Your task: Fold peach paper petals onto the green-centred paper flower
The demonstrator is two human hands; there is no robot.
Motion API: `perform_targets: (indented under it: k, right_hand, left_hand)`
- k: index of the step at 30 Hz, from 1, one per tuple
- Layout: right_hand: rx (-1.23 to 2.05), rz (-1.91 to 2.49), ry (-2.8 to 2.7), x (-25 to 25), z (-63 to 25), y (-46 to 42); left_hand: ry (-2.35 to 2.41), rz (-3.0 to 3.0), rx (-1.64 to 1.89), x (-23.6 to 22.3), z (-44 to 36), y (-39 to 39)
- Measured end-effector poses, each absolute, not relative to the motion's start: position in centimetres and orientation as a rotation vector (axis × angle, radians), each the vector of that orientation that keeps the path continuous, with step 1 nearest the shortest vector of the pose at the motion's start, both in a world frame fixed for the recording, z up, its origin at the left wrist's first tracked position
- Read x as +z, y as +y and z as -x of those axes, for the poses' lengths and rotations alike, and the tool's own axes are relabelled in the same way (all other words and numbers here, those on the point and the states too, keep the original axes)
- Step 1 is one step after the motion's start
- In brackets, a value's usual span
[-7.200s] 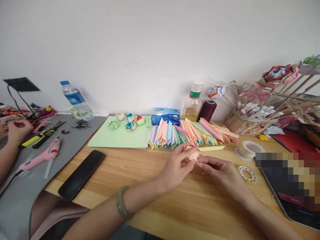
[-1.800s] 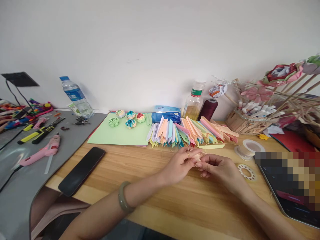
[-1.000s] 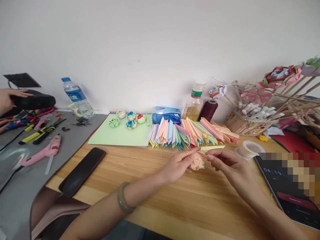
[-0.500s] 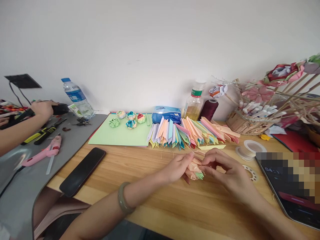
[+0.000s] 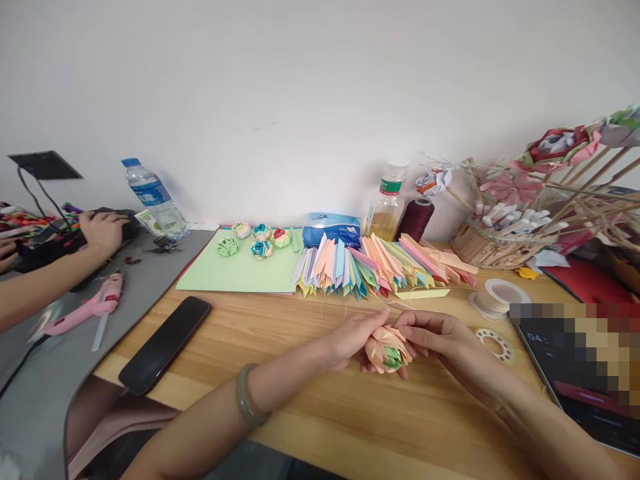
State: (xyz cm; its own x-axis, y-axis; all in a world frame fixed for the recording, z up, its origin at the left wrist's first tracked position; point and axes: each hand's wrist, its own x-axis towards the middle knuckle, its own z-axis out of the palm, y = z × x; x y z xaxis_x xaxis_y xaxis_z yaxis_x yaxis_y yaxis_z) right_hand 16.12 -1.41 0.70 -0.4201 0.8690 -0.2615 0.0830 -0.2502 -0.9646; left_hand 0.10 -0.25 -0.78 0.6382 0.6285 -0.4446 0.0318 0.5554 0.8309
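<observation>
A folded paper flower (image 5: pixel 386 348) of peach petals with a green part shows between my two hands, just above the wooden table (image 5: pixel 280 347). My left hand (image 5: pixel 350 337) cups it from the left, fingers curled round it. From the right, my right hand (image 5: pixel 440 340) pinches its petals with thumb and fingers. A thin thread (image 5: pixel 334 303) trails on the table just beyond my left hand. Behind both hands lies a fan of folded coloured paper strips (image 5: pixel 380 267).
A black phone (image 5: pixel 165 343) lies at the left front, a tablet (image 5: pixel 580 373) at the right. Small paper roses (image 5: pixel 260 240) sit on a green sheet (image 5: pixel 235 273). Thread spool (image 5: pixel 497 297), tape ring (image 5: pixel 495 345), bottles, tissue pack and flower basket (image 5: pixel 495 243) line the back. Another person's hands (image 5: pixel 103 230) work at left near a pink glue gun (image 5: pixel 85 310).
Both my hands have closed round the paper flower and turned it, so its green part shows. The other person's hand set a black object down at the far left.
</observation>
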Motion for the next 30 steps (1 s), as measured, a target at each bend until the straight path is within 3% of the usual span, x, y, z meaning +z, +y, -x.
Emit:
perform_targets:
  k: [4,10,15,21,30]
  right_hand:
    - [1.830,1.144,-1.257,0.1,-16.2,-1.3]
    - [1.517,1.116,-1.244,1.1,-15.9,-2.0]
    - [1.542,1.128,-1.460,1.0,-15.8,-1.8]
    - [1.235,1.319,-1.354,0.3,-16.4,-1.4]
    - [0.613,1.110,-2.002,0.8,-15.6,-2.3]
  left_hand:
    - [0.670,-0.887,0.353,-0.9,0.1,0.1]
    - [0.575,-0.799,0.290,-1.3,0.3,0.4]
    - [0.534,-0.773,0.362,-1.6,0.4,0.4]
    - [0.454,-0.575,0.442,-1.6,0.6,0.7]
    - [0.421,-0.460,0.707,-1.0,0.4,0.4]
